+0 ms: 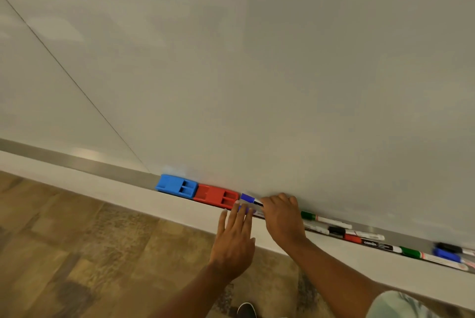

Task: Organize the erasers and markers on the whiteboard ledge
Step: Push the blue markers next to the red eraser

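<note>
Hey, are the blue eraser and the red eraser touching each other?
Touching. The head view shows the blue eraser and the red eraser butted end to end, with no gap visible between them.

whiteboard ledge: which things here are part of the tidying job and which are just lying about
Part of the job:
- blue eraser
- red eraser
- blue marker, gripped by the right hand
- loose markers farther right
- the ledge itself

Just there:
- wooden floor
- shoe at the bottom edge
</note>
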`<state>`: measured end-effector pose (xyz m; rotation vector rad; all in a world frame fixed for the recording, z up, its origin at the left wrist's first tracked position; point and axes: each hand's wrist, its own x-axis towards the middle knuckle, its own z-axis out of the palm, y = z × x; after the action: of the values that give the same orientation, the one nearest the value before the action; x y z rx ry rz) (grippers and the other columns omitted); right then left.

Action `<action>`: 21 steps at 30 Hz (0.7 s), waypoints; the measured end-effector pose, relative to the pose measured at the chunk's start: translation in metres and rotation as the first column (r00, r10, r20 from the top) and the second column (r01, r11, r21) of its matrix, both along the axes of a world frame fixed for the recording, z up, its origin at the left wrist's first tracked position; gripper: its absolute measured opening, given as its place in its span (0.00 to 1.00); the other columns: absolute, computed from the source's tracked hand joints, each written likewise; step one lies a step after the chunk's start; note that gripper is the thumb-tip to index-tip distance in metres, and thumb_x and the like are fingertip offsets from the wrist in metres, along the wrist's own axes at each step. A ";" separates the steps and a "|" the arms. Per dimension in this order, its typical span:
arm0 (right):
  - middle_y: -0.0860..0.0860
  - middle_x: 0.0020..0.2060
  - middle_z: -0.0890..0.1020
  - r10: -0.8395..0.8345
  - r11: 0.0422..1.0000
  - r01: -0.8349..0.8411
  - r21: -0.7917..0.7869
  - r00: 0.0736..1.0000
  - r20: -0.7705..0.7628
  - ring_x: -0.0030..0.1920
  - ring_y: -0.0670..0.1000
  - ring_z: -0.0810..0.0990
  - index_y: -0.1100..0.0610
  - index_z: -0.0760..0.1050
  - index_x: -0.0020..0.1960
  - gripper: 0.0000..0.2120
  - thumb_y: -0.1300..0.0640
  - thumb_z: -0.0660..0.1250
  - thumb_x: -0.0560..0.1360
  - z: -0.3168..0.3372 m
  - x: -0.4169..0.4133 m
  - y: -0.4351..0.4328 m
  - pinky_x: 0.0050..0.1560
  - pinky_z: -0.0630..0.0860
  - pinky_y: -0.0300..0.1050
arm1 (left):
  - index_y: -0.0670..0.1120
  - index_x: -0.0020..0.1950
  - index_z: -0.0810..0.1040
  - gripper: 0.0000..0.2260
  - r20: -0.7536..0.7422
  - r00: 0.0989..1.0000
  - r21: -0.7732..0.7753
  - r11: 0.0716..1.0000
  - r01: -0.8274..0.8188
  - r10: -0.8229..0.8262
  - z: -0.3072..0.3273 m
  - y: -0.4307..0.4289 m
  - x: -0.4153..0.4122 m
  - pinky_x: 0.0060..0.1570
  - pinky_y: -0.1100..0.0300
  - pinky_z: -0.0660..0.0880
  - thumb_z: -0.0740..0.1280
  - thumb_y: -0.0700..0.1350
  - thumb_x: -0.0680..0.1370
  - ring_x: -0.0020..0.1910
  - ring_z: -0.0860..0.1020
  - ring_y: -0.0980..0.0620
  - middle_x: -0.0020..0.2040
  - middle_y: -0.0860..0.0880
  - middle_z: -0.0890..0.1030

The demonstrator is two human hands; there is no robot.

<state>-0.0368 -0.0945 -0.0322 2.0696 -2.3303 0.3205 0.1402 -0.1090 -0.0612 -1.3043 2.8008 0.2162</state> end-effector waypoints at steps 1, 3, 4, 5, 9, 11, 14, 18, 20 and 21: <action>0.48 0.43 0.86 -0.006 1.000 0.006 0.017 1.000 0.004 0.48 0.54 0.82 0.50 0.81 0.52 0.09 0.58 0.75 0.73 -0.001 0.005 -0.004 0.50 0.76 0.52 | 0.45 0.86 0.50 0.34 0.025 0.999 0.005 1.000 0.024 -0.024 -0.004 -0.004 0.003 0.83 0.38 0.41 0.57 0.58 0.84 0.86 0.49 0.41 0.86 0.42 0.52; 0.49 0.47 0.86 -0.015 0.998 0.016 0.068 1.000 -0.007 0.52 0.55 0.81 0.50 0.80 0.55 0.09 0.58 0.72 0.75 -0.004 0.011 -0.009 0.54 0.76 0.53 | 0.44 0.85 0.51 0.34 0.074 0.994 0.000 0.997 0.075 -0.075 -0.011 -0.011 0.008 0.80 0.37 0.35 0.53 0.57 0.83 0.86 0.50 0.41 0.86 0.41 0.53; 0.49 0.49 0.86 -0.018 0.996 0.020 0.092 1.000 -0.016 0.54 0.56 0.81 0.51 0.80 0.56 0.10 0.59 0.70 0.76 -0.006 0.013 -0.010 0.55 0.75 0.53 | 0.44 0.86 0.49 0.34 0.094 0.990 -0.002 0.995 0.104 -0.104 -0.014 -0.014 0.009 0.79 0.37 0.31 0.50 0.57 0.82 0.86 0.47 0.41 0.87 0.42 0.52; 0.50 0.51 0.86 -0.024 0.994 0.027 0.107 0.999 -0.020 0.55 0.56 0.80 0.51 0.80 0.58 0.10 0.59 0.69 0.77 -0.009 0.014 -0.011 0.57 0.74 0.53 | 0.44 0.86 0.46 0.34 0.112 0.985 -0.004 0.991 0.133 -0.132 -0.018 -0.017 0.011 0.79 0.37 0.28 0.48 0.57 0.82 0.85 0.43 0.41 0.87 0.42 0.50; 0.49 0.53 0.85 -0.055 0.990 0.054 0.129 0.998 0.007 0.58 0.56 0.80 0.51 0.80 0.58 0.10 0.60 0.67 0.78 -0.016 0.013 -0.011 0.60 0.74 0.53 | 0.44 0.84 0.35 0.35 0.146 0.972 -0.004 0.983 0.185 -0.182 -0.019 -0.024 0.006 0.75 0.34 0.26 0.41 0.59 0.81 0.85 0.36 0.41 0.87 0.42 0.40; 0.49 0.52 0.85 -0.061 0.990 0.058 0.132 0.998 0.017 0.58 0.55 0.79 0.50 0.80 0.57 0.10 0.60 0.66 0.78 -0.018 0.012 -0.011 0.59 0.73 0.52 | 0.44 0.83 0.34 0.34 0.135 0.971 -0.011 0.979 0.201 -0.198 -0.016 -0.026 0.001 0.75 0.35 0.25 0.42 0.60 0.83 0.85 0.36 0.42 0.87 0.42 0.40; 0.48 0.53 0.84 -0.069 0.988 0.061 0.145 0.996 0.048 0.58 0.54 0.79 0.50 0.80 0.57 0.13 0.62 0.66 0.76 -0.019 0.013 -0.012 0.59 0.72 0.51 | 0.45 0.81 0.33 0.34 0.134 0.967 0.016 0.976 0.217 -0.217 -0.015 -0.027 -0.004 0.77 0.34 0.27 0.47 0.61 0.86 0.85 0.36 0.43 0.87 0.43 0.40; 0.48 0.55 0.84 -0.081 0.982 0.069 0.174 0.995 0.058 0.59 0.54 0.80 0.50 0.80 0.60 0.14 0.61 0.70 0.76 -0.022 0.013 -0.012 0.63 0.73 0.51 | 0.45 0.84 0.35 0.35 0.155 0.965 0.059 0.977 0.205 -0.212 -0.014 -0.029 -0.008 0.78 0.33 0.29 0.47 0.62 0.86 0.86 0.37 0.44 0.87 0.44 0.40; 0.48 0.54 0.84 -0.085 0.982 0.073 0.173 0.995 0.061 0.58 0.53 0.80 0.49 0.80 0.59 0.14 0.60 0.72 0.75 -0.022 0.013 -0.011 0.62 0.73 0.51 | 0.45 0.84 0.35 0.35 0.171 0.962 0.065 0.977 0.203 -0.211 -0.013 -0.029 -0.008 0.78 0.34 0.27 0.48 0.62 0.86 0.85 0.36 0.45 0.87 0.44 0.40; 0.48 0.54 0.84 -0.092 0.983 0.081 0.167 0.994 0.063 0.57 0.53 0.80 0.49 0.80 0.58 0.14 0.60 0.73 0.75 -0.022 0.012 -0.009 0.61 0.74 0.51 | 0.46 0.83 0.34 0.35 0.179 0.962 0.068 0.978 0.199 -0.208 -0.013 -0.029 -0.008 0.78 0.34 0.27 0.48 0.63 0.86 0.84 0.35 0.45 0.87 0.44 0.40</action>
<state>-0.0246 -0.1039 -0.0544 2.0482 -2.5606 0.2096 0.1325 -0.1378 -0.0745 -0.9619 2.7254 0.1461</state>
